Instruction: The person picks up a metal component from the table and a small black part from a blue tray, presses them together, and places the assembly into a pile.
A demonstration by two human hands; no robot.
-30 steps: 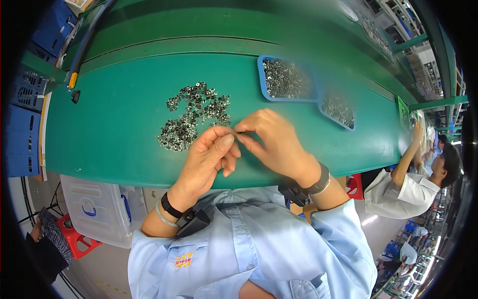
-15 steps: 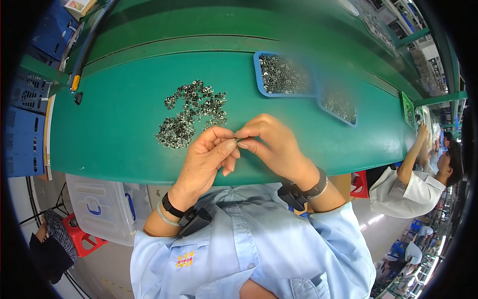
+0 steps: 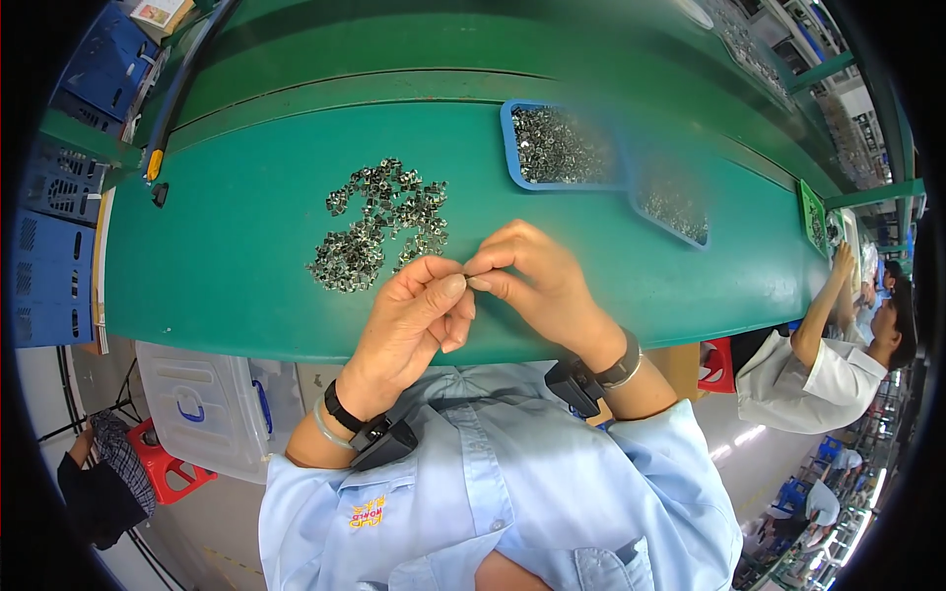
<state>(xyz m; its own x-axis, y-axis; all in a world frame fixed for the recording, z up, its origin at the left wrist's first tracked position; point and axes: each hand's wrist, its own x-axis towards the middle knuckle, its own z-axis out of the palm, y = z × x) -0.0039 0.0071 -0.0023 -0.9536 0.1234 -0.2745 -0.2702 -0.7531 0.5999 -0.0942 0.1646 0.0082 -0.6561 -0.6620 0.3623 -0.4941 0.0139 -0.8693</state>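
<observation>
My left hand (image 3: 418, 305) and my right hand (image 3: 532, 281) meet fingertip to fingertip over the near part of the green table. Both are closed in a pinch. Whatever lies between the fingertips is almost wholly hidden and too small to name. Just beyond my left hand, a loose pile of small shiny metal parts (image 3: 379, 222) is spread on the tabletop. To the far right of my hands, a blue tray (image 3: 513, 158) holds many similar metal parts, and a second blue tray (image 3: 680, 239) beside it, partly blurred, holds smaller-looking ones.
The green table (image 3: 236, 256) curves along in front of me. A black and yellow tool (image 3: 154, 164) lies at its left end, near blue crates (image 3: 49, 276). A lidded clear plastic box (image 3: 202, 409) stands on the floor at left. A co-worker (image 3: 818, 364) sits at right.
My hands stay almost in place, fingertips still together. The small metallic bit that showed between them is now covered by the fingers. The view has shifted slightly.
</observation>
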